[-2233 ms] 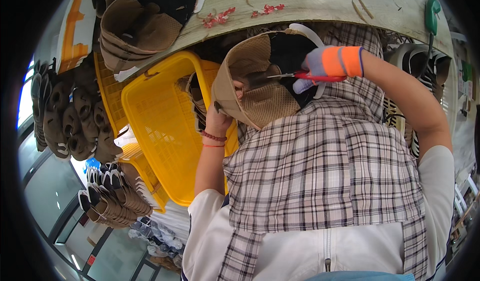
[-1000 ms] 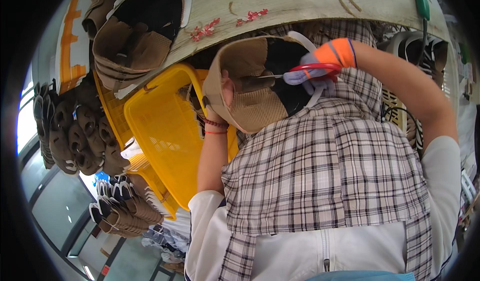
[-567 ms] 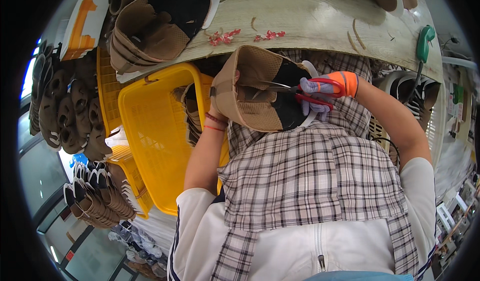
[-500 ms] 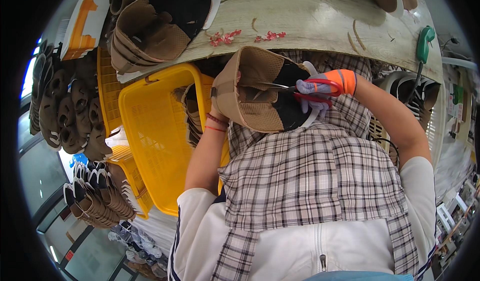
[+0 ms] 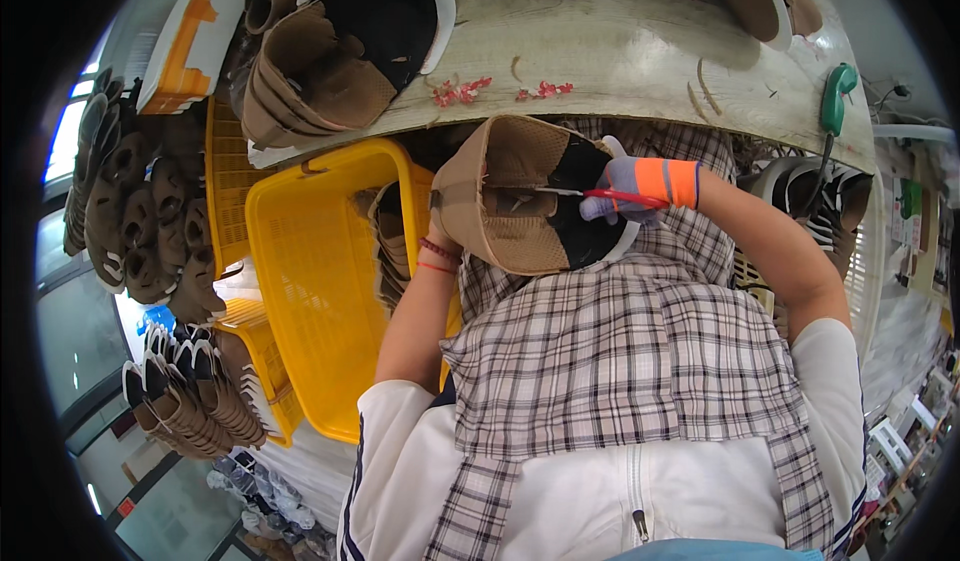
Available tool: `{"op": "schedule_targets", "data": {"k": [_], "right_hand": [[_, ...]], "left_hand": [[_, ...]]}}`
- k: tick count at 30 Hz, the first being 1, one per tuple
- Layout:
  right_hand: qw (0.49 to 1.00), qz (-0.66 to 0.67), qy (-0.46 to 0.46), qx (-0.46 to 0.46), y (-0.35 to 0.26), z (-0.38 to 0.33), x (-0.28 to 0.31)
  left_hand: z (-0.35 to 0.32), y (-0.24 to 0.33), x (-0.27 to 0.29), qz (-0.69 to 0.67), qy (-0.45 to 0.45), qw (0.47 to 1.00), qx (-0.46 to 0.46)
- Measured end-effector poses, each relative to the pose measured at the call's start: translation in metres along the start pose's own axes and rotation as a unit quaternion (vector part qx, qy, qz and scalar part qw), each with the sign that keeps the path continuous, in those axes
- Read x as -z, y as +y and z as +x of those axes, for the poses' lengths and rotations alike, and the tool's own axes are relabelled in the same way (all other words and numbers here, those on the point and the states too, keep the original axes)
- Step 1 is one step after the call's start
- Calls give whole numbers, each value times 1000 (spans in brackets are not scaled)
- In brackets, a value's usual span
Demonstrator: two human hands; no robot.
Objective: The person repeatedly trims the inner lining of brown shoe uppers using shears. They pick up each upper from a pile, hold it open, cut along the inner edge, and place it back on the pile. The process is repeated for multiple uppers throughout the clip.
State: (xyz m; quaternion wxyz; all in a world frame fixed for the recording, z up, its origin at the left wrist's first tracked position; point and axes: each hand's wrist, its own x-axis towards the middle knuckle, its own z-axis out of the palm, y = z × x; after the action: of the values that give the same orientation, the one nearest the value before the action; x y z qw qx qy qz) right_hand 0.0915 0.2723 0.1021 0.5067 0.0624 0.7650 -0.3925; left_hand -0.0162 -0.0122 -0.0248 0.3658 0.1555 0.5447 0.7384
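Note:
A brown mesh shoe upper (image 5: 525,231) with a black lining and white edging is held up in front of my apron, its inside facing me. My left hand (image 5: 439,235), with a red beaded bracelet and a red string at the wrist, grips it from the left. Most of those fingers are hidden behind the upper. My right hand (image 5: 628,189) wears a grey-purple glove with an orange cuff and is closed around red-handled scissors (image 5: 640,199). Their blades point left into the upper, over its middle seam, and their handles look close together.
A pale worktop (image 5: 590,51) runs along the far side, bearing a stack of shoe uppers (image 5: 320,71) and a hanging green tool (image 5: 834,101). At left stand a yellow basket (image 5: 300,311) and racks of brown uppers (image 5: 150,211). More uppers (image 5: 845,196) sit at right.
The scissor handles have come together from a spread position, and my right hand has turned. The upper has shifted slightly down and right in view.

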Motion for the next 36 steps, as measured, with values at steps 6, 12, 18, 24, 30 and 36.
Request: {"op": "schedule_targets", "data": {"k": [6,12,18,24,30,36], "right_hand": [[969,72,42,232,30,-20,-9],[776,316,315,447,-17,-39,-48],[735,394,293,468,-59,-83,-56],[781,233,472,336,-104,-70,-51],[645,305,522,468,-146,-7,14],[727,195,529,392,-218,77,52]], "left_hand": [[-13,30,-3,159,11,986,-41],[19,145,-89,149,-53,949,-274],[28,224,-110,507,-79,723,-462],[12,208,-61,517,-8,754,-405],[-2,216,118,95,536,759,-358],[29,202,155,-43,292,940,-172]]}}
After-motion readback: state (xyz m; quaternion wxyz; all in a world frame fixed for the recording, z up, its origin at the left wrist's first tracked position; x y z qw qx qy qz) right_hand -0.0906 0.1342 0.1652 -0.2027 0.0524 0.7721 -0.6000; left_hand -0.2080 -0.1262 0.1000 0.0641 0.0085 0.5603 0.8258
